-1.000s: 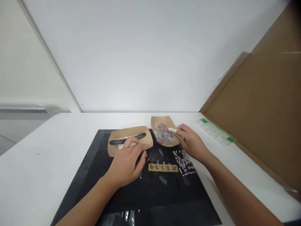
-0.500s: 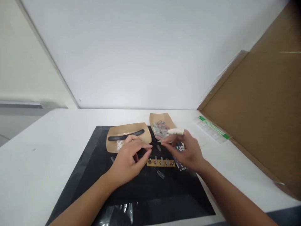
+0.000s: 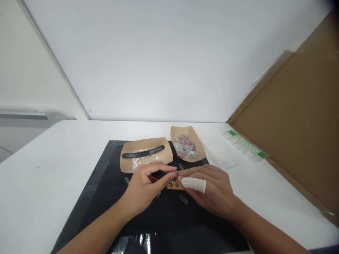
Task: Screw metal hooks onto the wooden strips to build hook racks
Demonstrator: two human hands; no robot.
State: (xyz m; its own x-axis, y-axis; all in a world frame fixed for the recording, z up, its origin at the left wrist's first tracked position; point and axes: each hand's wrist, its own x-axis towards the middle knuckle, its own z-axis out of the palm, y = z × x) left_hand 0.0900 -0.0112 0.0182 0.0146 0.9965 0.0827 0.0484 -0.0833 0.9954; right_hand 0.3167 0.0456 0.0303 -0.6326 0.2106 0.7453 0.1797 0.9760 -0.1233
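My left hand [image 3: 148, 185] is closed, thumb and forefinger pinching a small clear piece [image 3: 177, 173] that looks like a nail tip. Against its other side press the fingertips of my right hand [image 3: 209, 187], also closed; what these fingers hold is hidden. A white finger cot [image 3: 194, 184] covers one digit of the right hand. Just below the fingertips a yellow nail stand [image 3: 173, 187] with metal studs shows its left end; the right hand covers the rest. One clear nail tip [image 3: 183, 199] lies in front of the stand, and another nail tip [image 3: 180, 167] behind it.
A black mat [image 3: 159, 225] lies under the work. On it, a brown paper tray [image 3: 168, 155] holds a dark nail file [image 3: 143, 152] and small white bits. A second paper tray [image 3: 200, 151] carries packed pieces. Right stand a clear case [image 3: 246, 146] and cardboard [image 3: 296, 120].
My right hand has moved left and down from beside the far paper tray, turned over, and met my left fingertips. The left hand has shifted slightly right. The stand is now mostly covered.
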